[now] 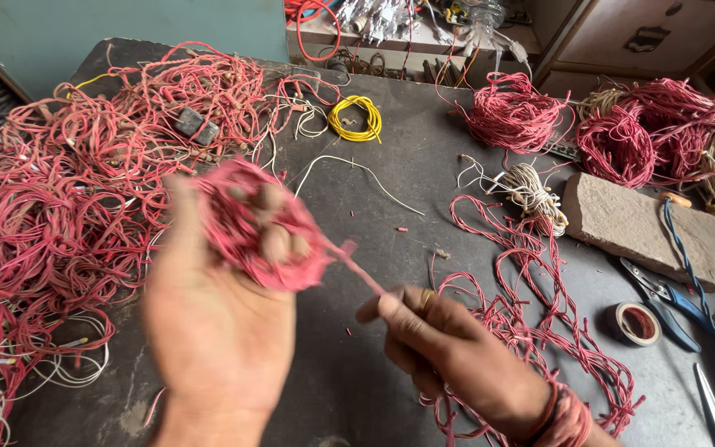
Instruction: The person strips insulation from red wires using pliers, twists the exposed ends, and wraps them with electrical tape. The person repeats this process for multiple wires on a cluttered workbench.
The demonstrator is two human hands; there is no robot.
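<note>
A: What do you see from the head camera?

B: The left hand [217, 331] holds a ball of red wire [262, 228]. Its fingers [273, 222] are curled tight over the top of the ball. It looks blurry.

A: And the other hand?

B: The right hand [448, 348] pinches the loose wire end [357, 263] that sticks out of the ball. The thumb and fingers [399, 308] are pressed together on it. The wire runs straight from these fingers up to the ball.

A: How much looks done?

B: I think the ball is nearly wound, with only a short tail left out. But lots is left. Loose red wires [539, 323] lie just past the right fingers, and a big messy heap of wires [68, 190] sits beside the left fingers.

A: Any finished ones?

B: Far beyond the fingers, at the top right, there are round red bundles [622, 128] that look neat. A small yellow coil [356, 117] lies above the ball.

A: What is the table like?

B: A dark table [391, 178], dusty, with tiny red bits on it. To the right of the fingers are a stone block [647, 228], a roll of tape [637, 323] and blue-handled pliers [668, 300]. Behind is a blue-green wall [126, 21] and wooden drawers [647, 33].
</note>
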